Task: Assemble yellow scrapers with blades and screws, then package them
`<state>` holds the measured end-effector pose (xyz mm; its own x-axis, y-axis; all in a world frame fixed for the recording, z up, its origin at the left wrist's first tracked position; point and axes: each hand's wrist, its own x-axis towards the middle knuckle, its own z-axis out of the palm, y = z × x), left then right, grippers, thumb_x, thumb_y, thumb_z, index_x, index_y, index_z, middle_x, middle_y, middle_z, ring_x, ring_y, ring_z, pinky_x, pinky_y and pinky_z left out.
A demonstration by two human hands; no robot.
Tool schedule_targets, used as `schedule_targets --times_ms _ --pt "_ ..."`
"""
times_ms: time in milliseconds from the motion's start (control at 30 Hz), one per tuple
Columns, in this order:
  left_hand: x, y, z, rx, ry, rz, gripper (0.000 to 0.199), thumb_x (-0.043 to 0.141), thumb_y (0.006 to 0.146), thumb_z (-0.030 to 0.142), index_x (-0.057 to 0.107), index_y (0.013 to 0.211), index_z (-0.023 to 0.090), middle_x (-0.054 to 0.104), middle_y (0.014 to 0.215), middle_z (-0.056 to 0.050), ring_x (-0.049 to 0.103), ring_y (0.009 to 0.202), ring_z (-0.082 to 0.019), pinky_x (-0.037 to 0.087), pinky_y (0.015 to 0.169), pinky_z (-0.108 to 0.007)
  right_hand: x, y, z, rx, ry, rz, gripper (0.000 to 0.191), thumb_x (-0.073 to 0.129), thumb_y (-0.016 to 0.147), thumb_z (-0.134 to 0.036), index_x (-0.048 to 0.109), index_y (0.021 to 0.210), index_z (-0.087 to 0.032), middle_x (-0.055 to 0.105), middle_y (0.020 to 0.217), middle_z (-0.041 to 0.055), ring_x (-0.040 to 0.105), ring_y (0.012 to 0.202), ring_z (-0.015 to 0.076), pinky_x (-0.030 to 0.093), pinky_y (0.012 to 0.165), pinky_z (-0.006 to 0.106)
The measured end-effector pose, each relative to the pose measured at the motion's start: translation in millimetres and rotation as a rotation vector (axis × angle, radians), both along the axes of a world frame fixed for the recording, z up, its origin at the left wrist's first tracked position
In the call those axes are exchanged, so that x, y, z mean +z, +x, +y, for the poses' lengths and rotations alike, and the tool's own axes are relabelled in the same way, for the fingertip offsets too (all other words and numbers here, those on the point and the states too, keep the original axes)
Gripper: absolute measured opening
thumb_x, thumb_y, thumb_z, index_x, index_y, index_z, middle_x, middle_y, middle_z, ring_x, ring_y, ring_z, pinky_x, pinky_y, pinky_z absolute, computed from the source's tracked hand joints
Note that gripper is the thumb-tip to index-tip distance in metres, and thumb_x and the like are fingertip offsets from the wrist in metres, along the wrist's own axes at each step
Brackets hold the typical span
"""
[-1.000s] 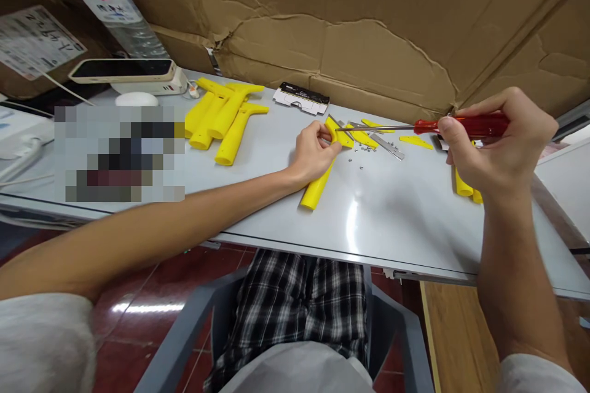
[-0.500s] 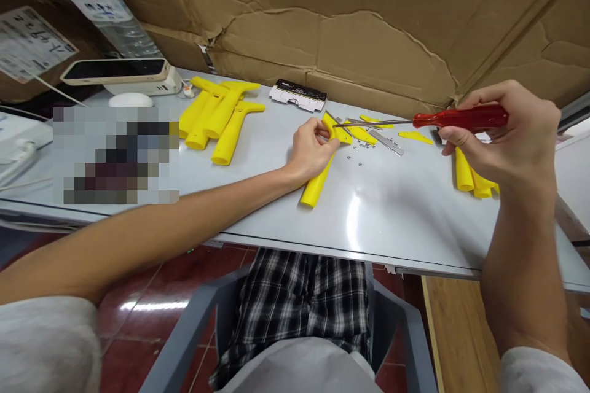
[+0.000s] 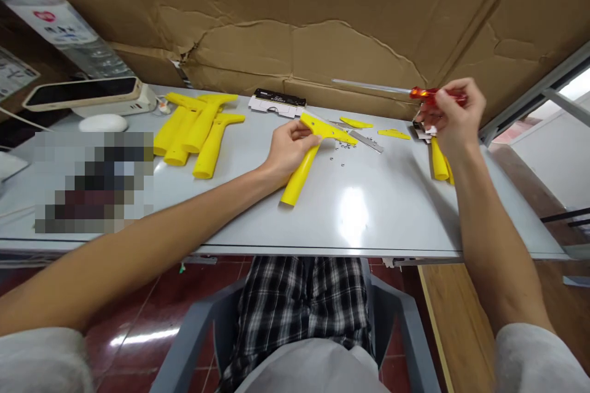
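My left hand (image 3: 290,150) pinches a yellow T-shaped scraper (image 3: 303,177) near its head, the handle slanting down toward the table's front edge. Small holes or screws show in the head. My right hand (image 3: 456,112) is closed around the red handle of a screwdriver (image 3: 420,93), raised at the right; its shaft points left, its tip well above and apart from the scraper. Just beyond the scraper's head lie metal blades (image 3: 367,140), partly hidden, and several tiny screws (image 3: 342,147). Two flat yellow plates (image 3: 394,134) rest behind them.
Several yellow scraper handles (image 3: 206,153) are grouped at left, others (image 3: 439,161) under my right hand. A black-and-white box (image 3: 279,102) stands against the cardboard (image 3: 359,49). Further left are a phone (image 3: 83,92), a white mouse (image 3: 103,123) and a water bottle (image 3: 69,27).
The screwdriver's tip has come off the scraper's head, and my right hand has lifted it up and away. My left hand still holds the scraper, its head now turned more into view.
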<state>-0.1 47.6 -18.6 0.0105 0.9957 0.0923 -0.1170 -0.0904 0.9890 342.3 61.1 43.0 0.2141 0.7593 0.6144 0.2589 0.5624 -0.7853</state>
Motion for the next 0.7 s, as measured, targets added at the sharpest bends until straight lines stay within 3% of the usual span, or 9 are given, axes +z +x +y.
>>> schedule_targets --times_ms 100,167,300,500,600,700 --pt "4.3 -3 -1 -0.067 -0.091 -0.121 0.033 0.091 0.065 0.022 0.077 0.095 0.019 0.081 0.096 -0.007 0.071 0.081 -0.022 0.06 0.071 -0.035 -28.9 -5 10 0.058 -0.199 0.037 0.05 0.088 0.08 -0.053 0.047 0.095 -0.029 0.076 0.084 0.0016 0.076 0.07 0.0216 0.046 0.046 0.027" --pt "6.6 -3 -2 -0.082 -0.107 -0.154 0.032 0.092 0.066 0.023 0.076 0.094 0.019 0.081 0.096 -0.007 0.069 0.074 -0.02 0.057 0.065 -0.034 -45.4 -11 12 0.043 -0.234 -0.023 0.048 0.089 0.078 -0.048 0.048 0.092 -0.028 0.074 0.087 0.0019 0.075 0.075 0.0213 0.052 0.054 0.029" --pt "8.9 -3 -6 -0.103 -0.02 -0.129 0.033 0.092 0.068 0.025 0.077 0.097 0.019 0.081 0.101 -0.008 0.071 0.083 -0.021 0.058 0.07 -0.032 -64.9 -17 12 -0.033 -0.195 -0.374 0.033 0.086 0.076 -0.036 0.057 0.085 -0.025 0.071 0.088 0.0027 0.065 0.077 0.0201 0.053 0.071 0.036" --pt "6.3 -5 -5 -0.09 0.046 -0.095 0.028 0.092 0.076 0.028 0.073 0.095 0.02 0.078 0.096 -0.007 0.071 0.086 -0.02 0.057 0.075 -0.032 -72.7 -15 13 -0.067 -0.109 -0.824 0.02 0.075 0.081 -0.038 0.063 0.085 -0.022 0.073 0.092 0.0087 0.064 0.092 0.0287 0.05 0.087 0.044" --pt "6.2 -6 -6 -0.069 0.059 -0.085 0.029 0.094 0.077 0.03 0.072 0.093 0.02 0.077 0.093 -0.006 0.071 0.083 -0.019 0.057 0.073 -0.031 -68.2 -24 8 -0.058 -0.089 -0.88 0.021 0.071 0.089 -0.043 0.064 0.086 -0.023 0.076 0.097 0.0113 0.064 0.101 0.0323 0.049 0.096 0.049" --pt "7.3 -7 -7 -0.059 0.12 -0.062 0.038 0.098 0.075 0.037 0.071 0.097 0.02 0.078 0.093 -0.006 0.073 0.086 -0.02 0.06 0.075 -0.032 -57.9 -50 -7 -0.097 -0.02 -0.821 0.024 0.068 0.095 -0.045 0.066 0.086 -0.022 0.077 0.11 0.0124 0.064 0.115 0.0339 0.047 0.107 0.053"
